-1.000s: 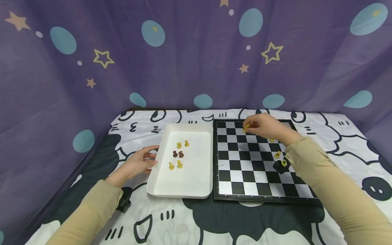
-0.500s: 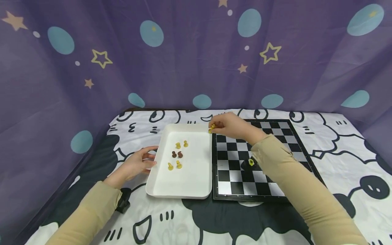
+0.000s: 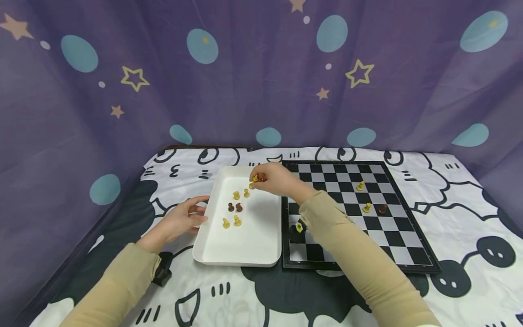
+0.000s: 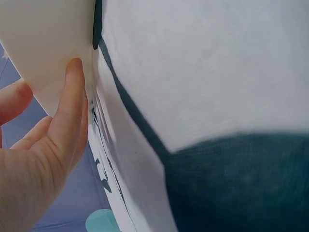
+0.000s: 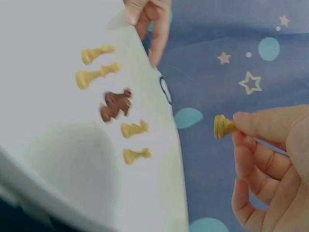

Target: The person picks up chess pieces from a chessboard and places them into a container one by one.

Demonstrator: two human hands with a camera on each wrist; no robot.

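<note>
My right hand [image 3: 275, 180] pinches a yellow chess piece [image 5: 223, 126] between thumb and fingers, above the far right part of a white tray [image 3: 249, 247]. Its top is hidden by the fingertips. My left hand [image 3: 185, 221] touches the tray's left side with fairly straight fingers; in the left wrist view a fingertip [image 4: 74, 67] meets the outer wall. Inside the tray stand two yellow pieces [image 3: 236, 195] at the back, two dark brown pieces [image 3: 239, 207] side by side in the middle, and two more yellow pieces [image 3: 237, 221] nearer me.
Right of the tray lies a black-and-white chessboard [image 3: 339, 212], partly covered by my right forearm. On it stand two yellow pieces [image 3: 367, 208] and a brown piece [image 3: 382, 209]. A patterned cloth [image 3: 229, 299] covers the table, and a purple curtain [image 3: 245, 100] hangs behind.
My right hand has carried the yellow chess piece leftward from the board's far left to over the tray. The left hand has stayed at the tray's side.
</note>
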